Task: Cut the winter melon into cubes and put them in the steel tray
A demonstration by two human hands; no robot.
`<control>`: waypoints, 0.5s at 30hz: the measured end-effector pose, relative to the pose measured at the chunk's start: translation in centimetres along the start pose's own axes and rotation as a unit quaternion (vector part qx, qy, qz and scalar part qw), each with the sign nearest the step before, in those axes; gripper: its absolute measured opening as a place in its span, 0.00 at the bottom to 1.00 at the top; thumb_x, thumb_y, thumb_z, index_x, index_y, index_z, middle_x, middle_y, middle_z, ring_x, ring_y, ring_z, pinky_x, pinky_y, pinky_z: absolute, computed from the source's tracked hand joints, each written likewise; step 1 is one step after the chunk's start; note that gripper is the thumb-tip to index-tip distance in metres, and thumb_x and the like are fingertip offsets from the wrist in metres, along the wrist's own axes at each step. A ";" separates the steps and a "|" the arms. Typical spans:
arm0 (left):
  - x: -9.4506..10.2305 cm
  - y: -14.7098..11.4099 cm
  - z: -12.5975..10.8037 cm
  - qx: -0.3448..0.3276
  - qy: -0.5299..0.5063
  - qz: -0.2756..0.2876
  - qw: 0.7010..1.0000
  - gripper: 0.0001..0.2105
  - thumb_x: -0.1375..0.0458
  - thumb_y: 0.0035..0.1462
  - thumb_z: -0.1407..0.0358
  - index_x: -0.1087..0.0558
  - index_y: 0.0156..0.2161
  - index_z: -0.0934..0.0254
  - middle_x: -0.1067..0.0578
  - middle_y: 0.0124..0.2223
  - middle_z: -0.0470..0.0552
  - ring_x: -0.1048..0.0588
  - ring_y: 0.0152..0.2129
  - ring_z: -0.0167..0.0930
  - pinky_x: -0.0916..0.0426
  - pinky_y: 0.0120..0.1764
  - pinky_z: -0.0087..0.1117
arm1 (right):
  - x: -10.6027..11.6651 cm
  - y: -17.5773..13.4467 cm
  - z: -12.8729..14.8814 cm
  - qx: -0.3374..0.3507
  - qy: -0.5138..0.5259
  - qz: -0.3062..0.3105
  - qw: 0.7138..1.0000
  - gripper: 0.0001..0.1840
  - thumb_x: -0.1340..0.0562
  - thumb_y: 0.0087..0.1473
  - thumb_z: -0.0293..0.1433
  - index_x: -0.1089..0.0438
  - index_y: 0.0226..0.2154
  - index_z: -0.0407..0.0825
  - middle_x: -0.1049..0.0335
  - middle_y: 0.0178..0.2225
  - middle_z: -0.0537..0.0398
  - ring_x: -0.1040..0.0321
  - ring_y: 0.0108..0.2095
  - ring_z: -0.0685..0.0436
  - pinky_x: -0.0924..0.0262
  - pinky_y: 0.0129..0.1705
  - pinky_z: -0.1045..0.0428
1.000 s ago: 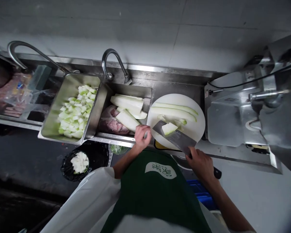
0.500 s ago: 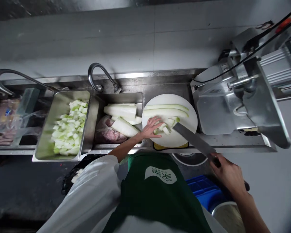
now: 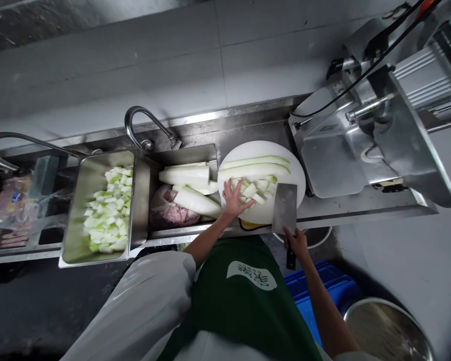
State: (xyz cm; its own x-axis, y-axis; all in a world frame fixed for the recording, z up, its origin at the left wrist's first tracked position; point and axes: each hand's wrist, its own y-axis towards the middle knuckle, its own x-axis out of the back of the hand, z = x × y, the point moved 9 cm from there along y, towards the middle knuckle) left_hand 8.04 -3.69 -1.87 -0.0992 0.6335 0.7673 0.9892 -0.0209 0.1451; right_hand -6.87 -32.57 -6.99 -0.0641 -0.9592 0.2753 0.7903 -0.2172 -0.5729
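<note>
My right hand (image 3: 297,242) grips a cleaver (image 3: 284,208) by its dark handle, its broad blade lying flat at the right front of the round white cutting board (image 3: 299,173). Fingers spread, my left hand (image 3: 234,198) is at the left end of a heap of pale green-white gourd chunks (image 3: 262,186) and seems to touch them. Behind the heap, two long gourd strips (image 3: 253,165) lie side by side across the board. No vegetable is clasped in the left hand.
To the left, a sink (image 3: 195,152) holds large peeled gourd pieces (image 3: 186,175) and bagged meat (image 3: 171,213). Further left stands a metal pan (image 3: 75,220) of diced gourd. A metal slicing machine (image 3: 332,163) is on the right; a blue crate (image 3: 308,311) and metal bowl (image 3: 387,326) sit below.
The cleaver has swung from a slanted hold at the right to a flat position on the board's right front. My left hand has spread its fingers beside the chunks. The view has tilted.
</note>
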 end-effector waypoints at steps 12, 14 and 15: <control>-1.9 -0.9 -4.0 -0.095 -0.059 0.033 0.993 0.35 0.31 0.49 0.46 0.27 0.59 0.60 0.49 0.72 0.59 0.50 0.70 0.51 0.63 0.70 0.58 | -10.6 -0.5 4.7 0.057 -0.049 0.046 0.996 0.22 0.41 0.55 0.54 0.43 0.27 0.54 0.39 0.13 0.62 0.42 0.13 0.48 0.45 0.17 0.53; -1.8 -1.1 -4.2 -0.098 -0.054 0.025 0.993 0.34 0.31 0.48 0.47 0.26 0.57 0.61 0.47 0.71 0.60 0.50 0.70 0.50 0.62 0.70 0.58 | -11.3 -0.4 4.7 0.068 -0.029 0.052 0.996 0.22 0.41 0.55 0.54 0.44 0.27 0.54 0.40 0.13 0.63 0.43 0.13 0.49 0.46 0.17 0.53; -1.8 -1.3 -4.3 -0.104 -0.056 0.024 0.993 0.33 0.30 0.47 0.48 0.26 0.57 0.62 0.47 0.71 0.60 0.50 0.70 0.50 0.61 0.70 0.58 | -11.6 -0.4 4.6 0.071 -0.019 0.058 0.996 0.23 0.41 0.55 0.55 0.44 0.27 0.54 0.40 0.13 0.63 0.43 0.12 0.49 0.46 0.17 0.53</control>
State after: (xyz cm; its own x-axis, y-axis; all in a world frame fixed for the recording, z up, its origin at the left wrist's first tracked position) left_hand 6.49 -8.15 -0.72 -0.0289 0.7091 0.7045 0.9475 -0.2051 0.2454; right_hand -3.68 -20.47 -6.40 0.0539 -0.9682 0.2444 0.8693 -0.0749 -0.4886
